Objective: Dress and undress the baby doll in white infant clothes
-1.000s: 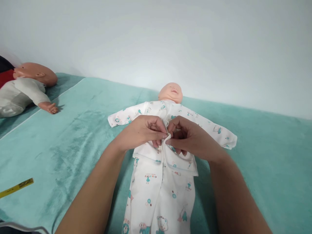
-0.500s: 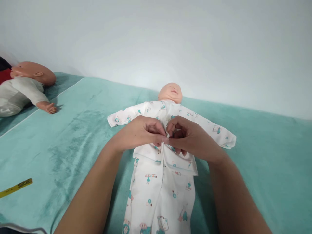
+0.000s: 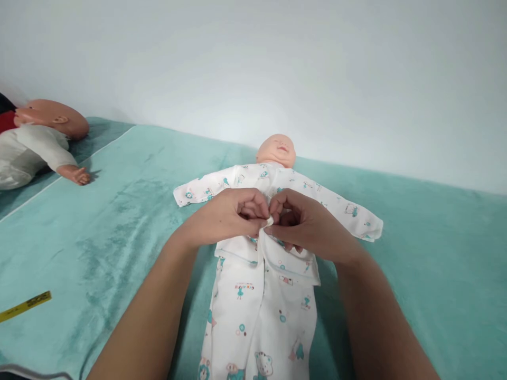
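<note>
1. The left hand (image 3: 232, 214) and right hand (image 3: 309, 224) pinch the front edge (image 3: 268, 222) of a printed baby shirt (image 3: 257, 177).
2. The shirt is on a baby doll (image 3: 277, 150), lying face up.
3. A loosened pinch could let the edge slip; uneven halves could leave it crooked.
4. Beneath: teal plush cover (image 3: 119, 232). Behind: pale wall (image 3: 253, 63). Left: second doll (image 3: 51, 137), yellow strip (image 3: 26, 306).

Doll (image 3: 259, 177) centred on blanket (image 3: 122, 232); second doll (image 3: 39, 141) leftward; wall (image 3: 253, 68) behind

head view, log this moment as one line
left hand: pinching jacket front edge | right hand: pinching same edge | dressed doll: face up on green cloth | second doll: far left
</note>
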`<state>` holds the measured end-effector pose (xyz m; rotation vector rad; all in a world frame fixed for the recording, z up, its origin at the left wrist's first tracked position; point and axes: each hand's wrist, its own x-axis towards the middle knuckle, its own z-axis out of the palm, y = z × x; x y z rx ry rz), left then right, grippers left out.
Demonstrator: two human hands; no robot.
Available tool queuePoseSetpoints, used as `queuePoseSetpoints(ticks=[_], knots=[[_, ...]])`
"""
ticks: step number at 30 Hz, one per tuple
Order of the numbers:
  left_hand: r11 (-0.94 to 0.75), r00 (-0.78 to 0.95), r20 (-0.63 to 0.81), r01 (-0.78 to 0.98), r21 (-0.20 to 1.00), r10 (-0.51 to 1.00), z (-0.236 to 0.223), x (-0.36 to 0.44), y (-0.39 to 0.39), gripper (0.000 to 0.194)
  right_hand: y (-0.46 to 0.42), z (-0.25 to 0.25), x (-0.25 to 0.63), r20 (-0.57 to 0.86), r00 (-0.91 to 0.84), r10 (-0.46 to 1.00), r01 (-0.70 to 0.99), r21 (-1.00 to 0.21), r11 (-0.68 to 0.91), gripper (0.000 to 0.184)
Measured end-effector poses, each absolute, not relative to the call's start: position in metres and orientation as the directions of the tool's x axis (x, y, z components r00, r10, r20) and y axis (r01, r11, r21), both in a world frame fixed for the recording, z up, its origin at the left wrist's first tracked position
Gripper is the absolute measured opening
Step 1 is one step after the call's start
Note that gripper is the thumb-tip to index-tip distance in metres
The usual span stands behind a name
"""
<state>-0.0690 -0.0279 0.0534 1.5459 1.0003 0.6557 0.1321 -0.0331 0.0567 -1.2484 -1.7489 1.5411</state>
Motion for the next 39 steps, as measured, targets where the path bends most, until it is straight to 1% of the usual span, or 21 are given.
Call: queuePoseSetpoints(ticks=[7, 16, 23, 27, 34, 39], knots=[[-0.004, 0.498, -0.110, 0.224, 0.975, 0.860, 0.0549, -0.0673, -0.0282, 0.017, -0.0331, 0.0568, 0.1317, -0.212, -0.463, 0.861, 0.305, -0.950, -0.069, 0.019], [-0.014, 0.499, -0.089, 0.199, 0.980, 0.862, 0.0540, -0.0651, -0.0282, 0.016, -0.0316, 0.0561, 0.1344, -0.205, -0.492, 0.846, 0.289, -0.955, -0.063, 0.019], [-0.024, 0.512, -0.075, 0.184, 0.983, 0.856, 0.0529, -0.0648, -0.0276, 0.015, -0.0308, 0.0562, 0.1349, -0.177, -0.507, 0.844, 0.273, -0.961, -0.037, 0.024], [-0.030, 0.507, -0.070, 0.187, 0.982, 0.859, 0.0518, -0.0643, -0.0269, 0.015, -0.0313, 0.0552, 0.1344, -0.174, -0.499, 0.849, 0.290, -0.957, -0.025, 0.023], [-0.020, 0.491, -0.066, 0.167, 0.986, 0.869, 0.0514, -0.0609, -0.0294, 0.013, -0.0308, 0.0544, 0.1363, -0.172, -0.505, 0.846, 0.302, -0.953, -0.013, 0.014], [-0.003, 0.479, -0.079, 0.168, 0.986, 0.874, 0.0525, -0.0601, -0.0296, 0.014, -0.0299, 0.0538, 0.1378, -0.192, -0.506, 0.841, 0.305, -0.952, -0.034, 0.014]])
